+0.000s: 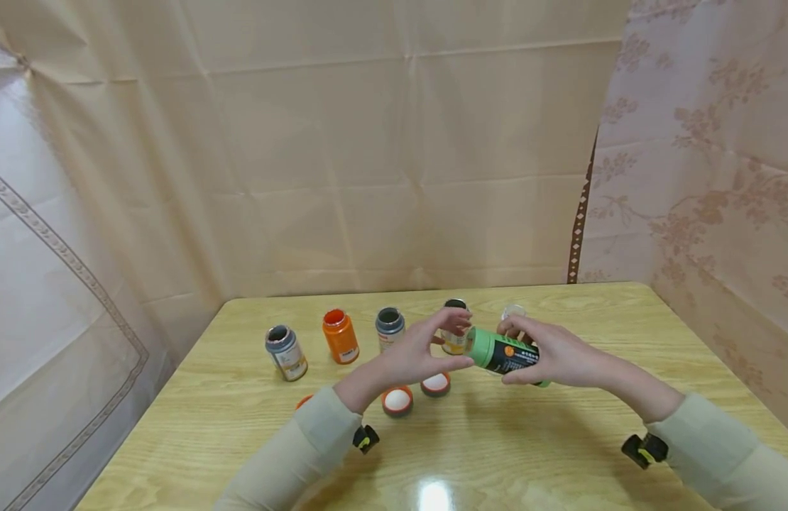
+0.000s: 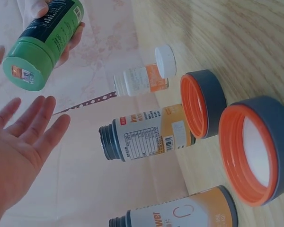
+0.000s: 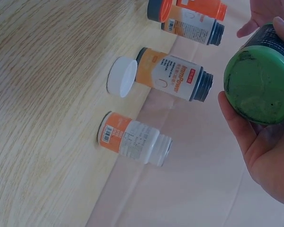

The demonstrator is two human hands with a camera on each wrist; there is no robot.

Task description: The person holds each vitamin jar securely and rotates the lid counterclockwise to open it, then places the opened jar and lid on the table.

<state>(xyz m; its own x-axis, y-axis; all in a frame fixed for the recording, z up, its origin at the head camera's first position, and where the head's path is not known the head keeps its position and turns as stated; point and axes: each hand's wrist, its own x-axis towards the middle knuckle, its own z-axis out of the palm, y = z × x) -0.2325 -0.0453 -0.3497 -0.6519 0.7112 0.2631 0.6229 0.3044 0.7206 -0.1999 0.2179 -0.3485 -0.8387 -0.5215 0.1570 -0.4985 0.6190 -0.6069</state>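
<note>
My right hand holds a green bottle with a black label, tilted on its side above the table. In the left wrist view the flat green lid of this bottle, with a small sticker on it, points toward my left hand. The fingers of that hand are spread and stand apart from the lid. The right wrist view shows the bottle's scuffed green base, with the right fingers curled around its side.
Several uncapped bottles stand behind the hands: a grey-necked one, an orange one, others with grey necks, and a clear-necked one. Upturned orange-and-grey caps and a white cap lie on the wooden table.
</note>
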